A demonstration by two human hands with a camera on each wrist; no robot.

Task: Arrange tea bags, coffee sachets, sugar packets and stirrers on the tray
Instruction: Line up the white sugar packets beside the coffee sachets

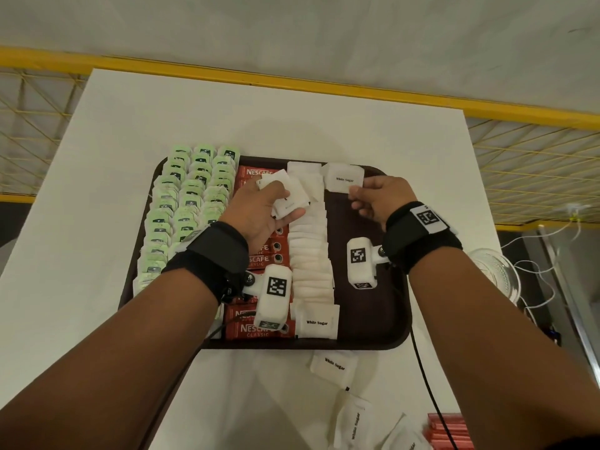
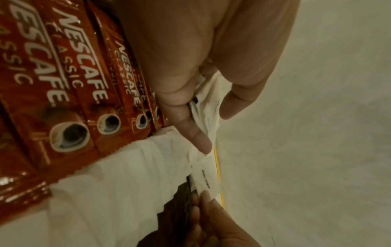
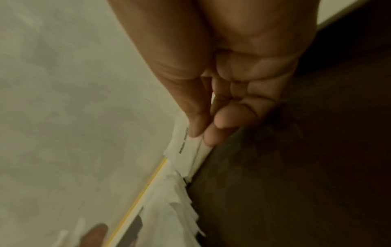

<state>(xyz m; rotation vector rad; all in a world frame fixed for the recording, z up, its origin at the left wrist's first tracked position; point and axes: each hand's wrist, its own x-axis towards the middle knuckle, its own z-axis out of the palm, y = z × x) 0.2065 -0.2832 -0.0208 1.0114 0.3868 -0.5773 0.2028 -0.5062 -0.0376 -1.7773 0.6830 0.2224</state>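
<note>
The left hand (image 1: pixel 259 211) grips a sugar bunch (image 1: pixel 287 194); the right hand (image 1: pixel 378 198) pinches a sugar packet (image 1: pixel 342 178) at the tray's (image 1: pixel 373 313) far edge, above its bare right side.

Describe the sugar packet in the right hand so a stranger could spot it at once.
Start at the dark brown tray. At its far right corner, the right hand pinches a white paper sugar packet. It alone starts a new column, right of the overlapped white row.

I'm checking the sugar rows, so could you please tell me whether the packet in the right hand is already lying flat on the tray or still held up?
Held up: the right hand pinches the White Sugar packet by its edge, above the tray.
</note>
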